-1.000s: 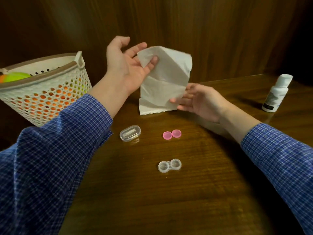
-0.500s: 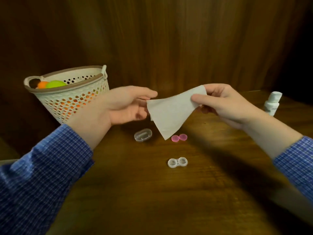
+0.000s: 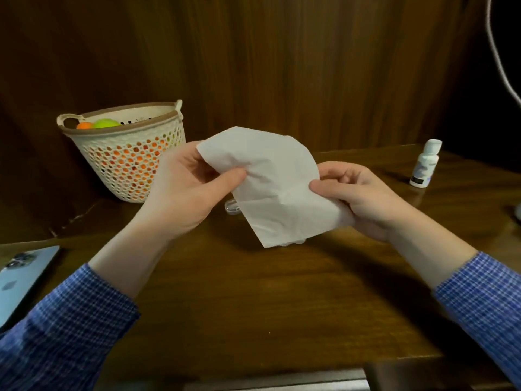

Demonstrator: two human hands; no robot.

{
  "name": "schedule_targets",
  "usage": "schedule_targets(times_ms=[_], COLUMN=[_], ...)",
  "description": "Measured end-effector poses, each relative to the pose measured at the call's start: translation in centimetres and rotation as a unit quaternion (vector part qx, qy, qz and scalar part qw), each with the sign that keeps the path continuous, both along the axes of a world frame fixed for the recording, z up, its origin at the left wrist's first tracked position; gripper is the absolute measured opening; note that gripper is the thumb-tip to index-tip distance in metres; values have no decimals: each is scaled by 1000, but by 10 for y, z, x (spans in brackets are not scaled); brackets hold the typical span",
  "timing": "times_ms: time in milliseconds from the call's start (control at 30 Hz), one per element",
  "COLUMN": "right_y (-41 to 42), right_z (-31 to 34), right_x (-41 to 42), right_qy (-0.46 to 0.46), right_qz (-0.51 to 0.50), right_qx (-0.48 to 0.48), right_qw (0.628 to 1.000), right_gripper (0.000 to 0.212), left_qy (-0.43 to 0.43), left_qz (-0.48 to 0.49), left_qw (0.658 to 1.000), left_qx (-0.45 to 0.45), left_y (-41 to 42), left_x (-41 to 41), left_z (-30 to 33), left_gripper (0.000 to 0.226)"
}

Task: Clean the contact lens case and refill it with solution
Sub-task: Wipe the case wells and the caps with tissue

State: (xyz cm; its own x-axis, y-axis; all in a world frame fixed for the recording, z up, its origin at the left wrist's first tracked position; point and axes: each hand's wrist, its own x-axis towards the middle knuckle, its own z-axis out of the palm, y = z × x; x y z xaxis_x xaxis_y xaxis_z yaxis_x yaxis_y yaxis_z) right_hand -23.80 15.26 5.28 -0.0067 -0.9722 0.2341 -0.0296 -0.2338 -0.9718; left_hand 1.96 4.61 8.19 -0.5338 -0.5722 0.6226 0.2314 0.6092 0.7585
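Tissue (image 3: 270,187) is pinched above the table by left hand (image 3: 183,193) and right hand (image 3: 358,193).

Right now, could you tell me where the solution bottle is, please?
In the head view, the solution bottle stands upright at the table's far right, beyond the right hand and apart from it.

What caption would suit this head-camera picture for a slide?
Both hands, left and right, hold a tissue above the table; bottle waits at right.
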Motion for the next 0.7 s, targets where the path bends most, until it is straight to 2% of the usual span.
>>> schedule_targets(times_ms=[67, 133, 233, 400, 500, 633, 700], right_y=[-1, -4, -8, -9, -8, -8, -7], right_z=[-8, -13, -14, -14, -16, -14, -14], right_x=[6, 10, 10, 1, -3, -7, -6], right_qy=[-30, -26, 20, -32, -73, -75, -59], right_qz=[-33, -93, -155, -125, -85, -75, -81], right_qx=[2, -1, -5, 12, 19, 20, 10], right_qw=[999, 995, 988, 992, 994, 994, 995], right_gripper=[17, 20, 20, 13, 25, 41, 46], left_qy=[-8, -58, -120, -104, -73, -101, -112], left_qz=[-15, -25, -34, -37, -104, -152, -138], left_qw=[998, 993, 987, 982, 973, 969, 973], left_qx=[59, 99, 99, 151, 191, 165, 150], left_y=[-3, -8, -13, -23, -28, -32, -34], left_x=[-2, -5, -11, -20, -17, -8, -4], left_z=[-9, -21, -38, -47, -49, -44, -41], left_gripper=[33, 36, 46, 50, 47, 31, 49])
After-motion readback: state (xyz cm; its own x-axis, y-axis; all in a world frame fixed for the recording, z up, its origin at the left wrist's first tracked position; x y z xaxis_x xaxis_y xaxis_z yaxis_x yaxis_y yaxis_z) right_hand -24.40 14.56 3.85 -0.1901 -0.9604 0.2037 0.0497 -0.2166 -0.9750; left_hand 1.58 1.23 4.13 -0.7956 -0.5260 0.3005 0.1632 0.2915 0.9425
